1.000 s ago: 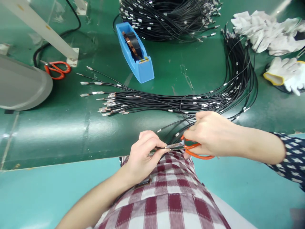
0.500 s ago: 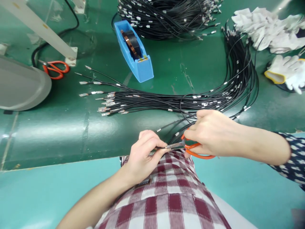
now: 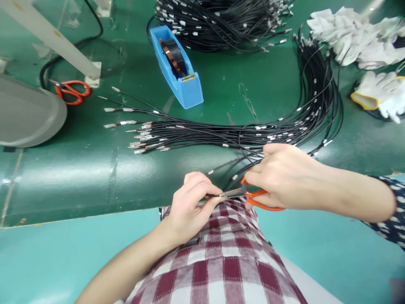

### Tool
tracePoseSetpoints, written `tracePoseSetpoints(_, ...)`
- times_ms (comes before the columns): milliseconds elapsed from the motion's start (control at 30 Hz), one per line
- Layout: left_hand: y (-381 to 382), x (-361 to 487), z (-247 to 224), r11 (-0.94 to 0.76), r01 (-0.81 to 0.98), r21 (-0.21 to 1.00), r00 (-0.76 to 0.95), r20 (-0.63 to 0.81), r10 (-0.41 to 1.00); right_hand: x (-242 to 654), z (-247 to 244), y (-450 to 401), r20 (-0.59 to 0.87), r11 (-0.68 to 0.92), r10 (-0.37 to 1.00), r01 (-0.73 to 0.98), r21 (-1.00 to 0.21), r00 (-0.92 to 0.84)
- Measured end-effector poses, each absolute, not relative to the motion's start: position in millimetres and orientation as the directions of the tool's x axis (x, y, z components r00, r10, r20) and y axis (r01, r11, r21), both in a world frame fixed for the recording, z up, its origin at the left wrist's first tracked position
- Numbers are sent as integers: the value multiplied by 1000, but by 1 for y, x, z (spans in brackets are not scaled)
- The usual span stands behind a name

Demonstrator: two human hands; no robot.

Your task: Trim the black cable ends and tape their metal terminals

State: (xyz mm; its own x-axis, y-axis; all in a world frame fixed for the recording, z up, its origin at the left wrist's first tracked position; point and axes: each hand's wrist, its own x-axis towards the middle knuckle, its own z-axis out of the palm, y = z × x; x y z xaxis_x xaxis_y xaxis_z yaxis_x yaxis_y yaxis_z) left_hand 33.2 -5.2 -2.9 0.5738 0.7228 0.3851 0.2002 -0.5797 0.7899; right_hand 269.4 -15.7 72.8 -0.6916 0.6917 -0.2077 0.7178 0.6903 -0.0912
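Note:
Near the table's front edge, my left hand (image 3: 193, 207) pinches the end of a black cable between thumb and forefinger. My right hand (image 3: 281, 177) is closed round the orange handles of a pair of scissors (image 3: 262, 204). The scissors' blades point left and their tips meet the cable end at my left fingertips. Just how the blades sit on the cable is too small to tell. Behind my hands a bundle of black cables (image 3: 202, 131) with white labels lies across the table, its right part curving away to the back.
A blue tape dispenser (image 3: 191, 90) stands behind the bundle, and a large cable coil (image 3: 221, 25) lies at the back. Other orange scissors (image 3: 74, 92) rest beside a grey rounded container (image 3: 28, 114) on the left. White gloves (image 3: 351, 38) lie at the right on the green table (image 3: 79, 177).
Both hands stay almost where they were, with scissors and cable end still together. My right forearm has shifted slightly to the right, and the whole view has moved a little.

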Motion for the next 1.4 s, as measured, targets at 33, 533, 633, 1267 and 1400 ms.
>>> tracePoseSetpoints(33, -5, 33, -3, -577, 198, 793, 568, 387, 726, 269, 73, -16, -215, 692, 690, 717, -87, -691)
tracePoseSetpoints(533, -8, 35, -5, -578, 175, 797, 540, 413, 733, 268, 72, -20, -215, 741, 656, 672, -1, -724)
tracePoseSetpoints(633, -9, 33, -8, -531, 146, 835, 517, 393, 761, 270, 67, -19, -239, 642, 719, 756, -131, -652)
tracePoseSetpoints(1267, -6, 31, -4, -502, 171, 848, 544, 344, 766, 270, 75, -13, -248, 557, 773, 811, -178, -585)
tracePoseSetpoints(1400, -5, 32, -3, -530, 194, 825, 546, 359, 758, 270, 75, -13, -286, 563, 758, 810, -168, -586)
